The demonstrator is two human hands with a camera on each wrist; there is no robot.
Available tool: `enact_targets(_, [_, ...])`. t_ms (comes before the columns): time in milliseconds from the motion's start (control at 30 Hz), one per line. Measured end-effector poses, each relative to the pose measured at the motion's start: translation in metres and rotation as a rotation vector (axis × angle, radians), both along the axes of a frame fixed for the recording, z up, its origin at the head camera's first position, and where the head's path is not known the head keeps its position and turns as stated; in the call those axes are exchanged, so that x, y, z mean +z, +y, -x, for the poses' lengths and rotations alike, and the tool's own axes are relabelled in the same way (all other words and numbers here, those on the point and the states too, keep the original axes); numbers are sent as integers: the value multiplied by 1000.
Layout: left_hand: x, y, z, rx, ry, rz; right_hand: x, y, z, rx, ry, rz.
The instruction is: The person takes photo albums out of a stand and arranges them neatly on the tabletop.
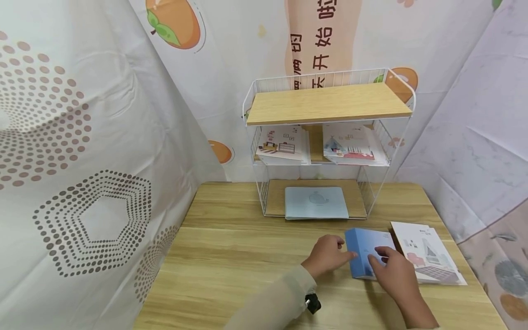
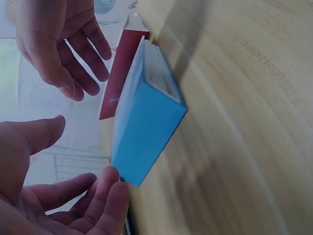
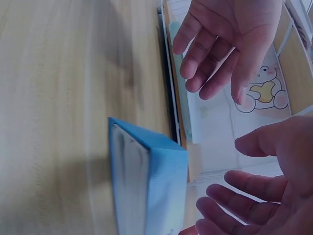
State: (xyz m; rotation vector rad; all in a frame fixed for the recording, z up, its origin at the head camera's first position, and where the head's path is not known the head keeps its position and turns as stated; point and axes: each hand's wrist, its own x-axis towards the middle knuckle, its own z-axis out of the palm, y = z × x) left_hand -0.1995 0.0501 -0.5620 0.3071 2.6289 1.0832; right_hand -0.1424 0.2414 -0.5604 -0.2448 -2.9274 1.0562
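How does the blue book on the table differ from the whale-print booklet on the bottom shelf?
The blue book is a stronger blue; the whale-print booklet is pale. The blue book lies on the table by the left hand and right hand; the whale-print booklet lies on the bottom shelf, away from them. Both look bluish.

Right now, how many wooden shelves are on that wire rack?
3, one above another beyond the blue book: the top shelf, the partly covered middle shelf, and the bottom shelf, beneath a pale blue booklet. None seems hidden.
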Motion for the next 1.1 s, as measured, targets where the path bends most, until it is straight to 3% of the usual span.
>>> enact_targets(167, [10,-6,3,-16,7,-28,9,1,0,13,-22,62])
enact_targets(467, [36,-15,10,-23,-55,-93,26,-3,7,81,-18,108])
enact_targets(733, [61,-29,15,-45,-36,-105,42,-6,16,149,-36,183])
enact_targets(900, [77,-34,19,-50,-37,-130,59,-2,18,169,-59,239])
enact_targets(1100, [91,-36,30,-45,13,-116,81,6,25,193,-58,270])
